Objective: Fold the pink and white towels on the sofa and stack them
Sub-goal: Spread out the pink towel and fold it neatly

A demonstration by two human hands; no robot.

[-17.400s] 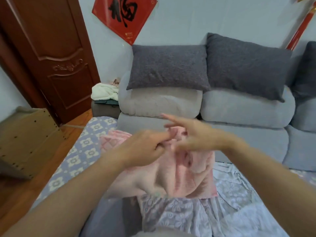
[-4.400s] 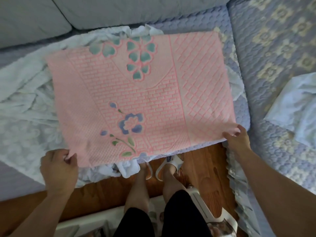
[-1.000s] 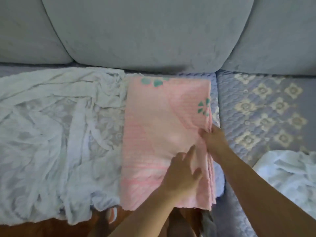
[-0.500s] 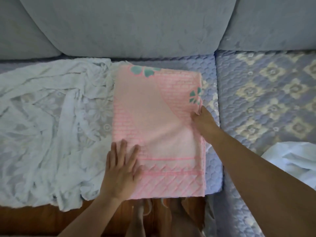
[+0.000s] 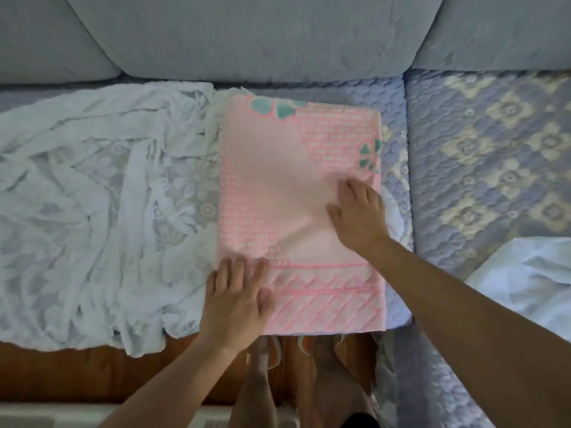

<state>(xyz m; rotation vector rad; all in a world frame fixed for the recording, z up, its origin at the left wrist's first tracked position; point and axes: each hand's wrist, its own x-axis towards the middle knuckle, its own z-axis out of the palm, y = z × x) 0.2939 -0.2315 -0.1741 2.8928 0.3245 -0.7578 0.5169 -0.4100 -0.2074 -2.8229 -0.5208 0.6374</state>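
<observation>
- The pink towel lies folded on the sofa seat. It makes a tall rectangle with straight edges.
- The towel looks soft and bumpy. It has raised pink lines like little bricks, a smooth plain patch in the middle, and a criss-cross diamond band along the near edge.
- Green petal shapes show at the towel's top edge and right edge.
- The left hand lies flat on the near left corner of the towel. Its fingers are straight and close together, pressing down.
- The right hand lies flat on the right side of the towel, near the edge. Its fingers are spread a little and press the cloth.
- A thin white lace cloth lies crumpled on the left. It has flower patterns, and it touches the towel's left edge.
- The seat cover is quilted, purple-blue, with pale flower shapes.
- The grey back cushions look plump and smooth.
- A white towel lies rumpled at the right, well apart from the pink one.
- The brown wooden floor shows below.
</observation>
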